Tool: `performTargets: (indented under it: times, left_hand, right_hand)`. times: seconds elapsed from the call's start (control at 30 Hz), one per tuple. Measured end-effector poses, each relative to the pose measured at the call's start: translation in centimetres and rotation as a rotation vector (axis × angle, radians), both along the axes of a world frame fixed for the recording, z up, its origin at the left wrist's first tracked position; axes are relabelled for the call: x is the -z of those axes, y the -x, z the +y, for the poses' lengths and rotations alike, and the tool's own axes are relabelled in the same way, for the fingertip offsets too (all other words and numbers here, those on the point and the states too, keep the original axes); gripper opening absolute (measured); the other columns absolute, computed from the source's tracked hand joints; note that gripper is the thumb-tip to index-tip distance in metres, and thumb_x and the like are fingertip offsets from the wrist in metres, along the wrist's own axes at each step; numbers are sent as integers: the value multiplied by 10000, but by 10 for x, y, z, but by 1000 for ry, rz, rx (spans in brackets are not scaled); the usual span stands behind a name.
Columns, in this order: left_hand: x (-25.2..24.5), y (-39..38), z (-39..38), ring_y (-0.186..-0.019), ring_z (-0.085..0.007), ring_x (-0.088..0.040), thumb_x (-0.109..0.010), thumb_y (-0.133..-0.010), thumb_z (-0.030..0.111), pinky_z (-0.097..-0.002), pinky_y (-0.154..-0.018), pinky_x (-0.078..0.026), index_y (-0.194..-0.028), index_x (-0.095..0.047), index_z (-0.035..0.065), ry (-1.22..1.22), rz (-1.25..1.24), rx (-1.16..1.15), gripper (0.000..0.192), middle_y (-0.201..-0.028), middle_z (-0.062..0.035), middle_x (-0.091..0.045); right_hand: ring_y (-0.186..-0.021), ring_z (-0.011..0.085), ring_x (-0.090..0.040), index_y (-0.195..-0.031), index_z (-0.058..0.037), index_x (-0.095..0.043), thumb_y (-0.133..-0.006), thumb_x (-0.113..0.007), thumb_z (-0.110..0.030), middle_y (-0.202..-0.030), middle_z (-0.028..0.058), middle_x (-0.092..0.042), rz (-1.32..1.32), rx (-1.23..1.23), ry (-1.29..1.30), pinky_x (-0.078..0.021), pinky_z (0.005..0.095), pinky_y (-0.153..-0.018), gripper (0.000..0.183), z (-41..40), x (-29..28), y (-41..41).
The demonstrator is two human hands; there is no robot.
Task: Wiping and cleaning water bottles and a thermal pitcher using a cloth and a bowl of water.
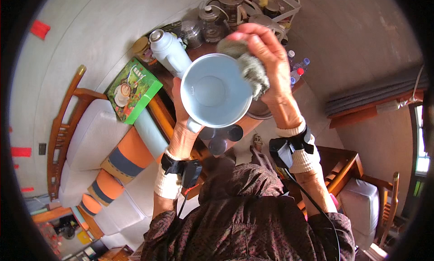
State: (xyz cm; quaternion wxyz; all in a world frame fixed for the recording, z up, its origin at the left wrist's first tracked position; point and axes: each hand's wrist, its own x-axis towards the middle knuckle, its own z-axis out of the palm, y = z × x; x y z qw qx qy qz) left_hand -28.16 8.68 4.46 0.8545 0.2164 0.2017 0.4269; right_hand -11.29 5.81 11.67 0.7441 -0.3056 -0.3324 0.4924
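Observation:
A large light-blue mug is held up in front of me, its open mouth facing my view, with only the bottom and inner wall visible inside. My left hand grips it from the left side near its handle; the mug hides most of those fingers. Bunched in my right hand is a grey-green cloth, which overlaps the mug's right rim. Whether the cloth presses on the rim or the outer wall, I cannot tell.
Behind the mug stand a light-blue thermos flask, a glass pot and several jars. Plastic bottles are at the right. Several dark cups stand nearer me. A green box rests by the sofa at left.

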Motion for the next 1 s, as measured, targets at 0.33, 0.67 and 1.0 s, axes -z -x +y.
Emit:
performTargets:
  times: [0.33,0.67,1.0]
  left_hand:
    - [6,24,6,-1067,-248,-503,-369,-833,648,-377,-910,-433,-1290,-397,31,-315,129,182,768,-1215,-134,-486]
    - [-31,-7,-2,-1160,-228,-461,-528,-738,670,-366,-974,-383,-1348,-320,14,-523,218,127,920,-1291,-125,-444]
    - [-19,-3,14,-1155,-257,-472,-556,-729,599,-387,-971,-397,-1348,-322,36,-475,333,41,869,-1277,-143,-448]
  right_hand:
    - [-983,216,-581,-1207,1,-438,-919,-428,-453,-1119,142,-574,219,-175,20,-481,338,-863,538,-16,25,1]
    - [-1070,199,-519,-1290,-70,-427,-847,-377,-628,-1199,86,-527,315,-266,237,-449,357,-890,714,-26,54,12]
    - [-953,137,-559,-1158,-29,-513,-928,-477,-367,-1052,64,-578,297,-131,299,-485,301,-812,410,-50,67,21]
